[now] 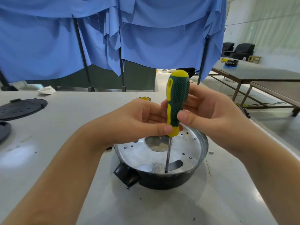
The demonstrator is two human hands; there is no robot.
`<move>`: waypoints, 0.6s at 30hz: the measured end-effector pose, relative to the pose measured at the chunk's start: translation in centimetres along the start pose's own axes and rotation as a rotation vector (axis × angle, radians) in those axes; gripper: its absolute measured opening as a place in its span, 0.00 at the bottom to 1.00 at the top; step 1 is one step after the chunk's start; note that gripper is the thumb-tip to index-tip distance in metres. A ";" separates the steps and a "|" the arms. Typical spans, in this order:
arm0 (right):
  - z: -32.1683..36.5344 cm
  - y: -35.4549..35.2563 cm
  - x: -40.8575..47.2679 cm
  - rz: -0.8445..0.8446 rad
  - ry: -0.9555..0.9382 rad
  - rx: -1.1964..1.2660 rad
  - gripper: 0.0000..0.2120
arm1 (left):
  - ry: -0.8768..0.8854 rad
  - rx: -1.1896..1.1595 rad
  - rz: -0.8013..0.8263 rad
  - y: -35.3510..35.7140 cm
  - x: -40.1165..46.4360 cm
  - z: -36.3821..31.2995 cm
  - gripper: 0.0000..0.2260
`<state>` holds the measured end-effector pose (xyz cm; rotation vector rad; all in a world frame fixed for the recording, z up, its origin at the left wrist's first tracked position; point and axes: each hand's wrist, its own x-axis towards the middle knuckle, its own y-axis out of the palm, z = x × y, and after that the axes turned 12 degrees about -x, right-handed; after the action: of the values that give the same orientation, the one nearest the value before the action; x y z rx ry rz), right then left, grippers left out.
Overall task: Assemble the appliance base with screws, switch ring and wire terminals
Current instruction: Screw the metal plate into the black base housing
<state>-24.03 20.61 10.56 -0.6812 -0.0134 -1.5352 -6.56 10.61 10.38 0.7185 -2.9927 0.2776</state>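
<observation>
a workshop: bare worktables (259, 73), blue cloth partitions (162, 38), loose appliance parts (21, 108).

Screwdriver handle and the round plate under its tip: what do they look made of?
Screwdriver: handle looks like moulded plastic, the dark green part dimpled like rubbery grip, yellow parts smooth; shaft shiny metal. Round plate: bare sheet metal, dull silver with mottled reflections and punched holes; possibly aluminium or galvanised steel.

Both hands (170, 120) grip upright screwdriver (177, 98) over appliance base (162, 161).
</observation>
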 end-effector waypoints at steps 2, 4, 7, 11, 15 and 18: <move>0.1 0.0 0.0 0.004 -0.006 -0.008 0.20 | -0.028 0.033 0.033 -0.3 -0.1 -0.1 0.17; 0.2 0.0 -0.1 0.013 -0.009 -0.016 0.20 | -0.060 0.080 0.060 -0.4 -0.2 -0.2 0.17; 0.3 0.1 -0.1 0.000 0.004 -0.028 0.21 | -0.176 0.357 0.062 -0.6 -0.2 -0.1 0.17; 0.3 0.5 0.2 -0.113 0.038 -0.155 0.20 | -0.513 0.653 0.210 0.0 0.0 0.3 0.13; 0.0 0.6 0.5 -0.175 0.089 -0.236 0.23 | -0.548 0.623 0.264 0.4 0.5 0.5 0.07; -0.2 1.1 0.5 -0.173 0.106 -0.193 0.22 | -0.542 0.612 0.264 0.4 0.5 0.6 0.07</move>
<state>-23.10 19.99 10.20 -0.7658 0.1619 -1.7530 -7.17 10.61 9.82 0.4706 -3.5360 1.2366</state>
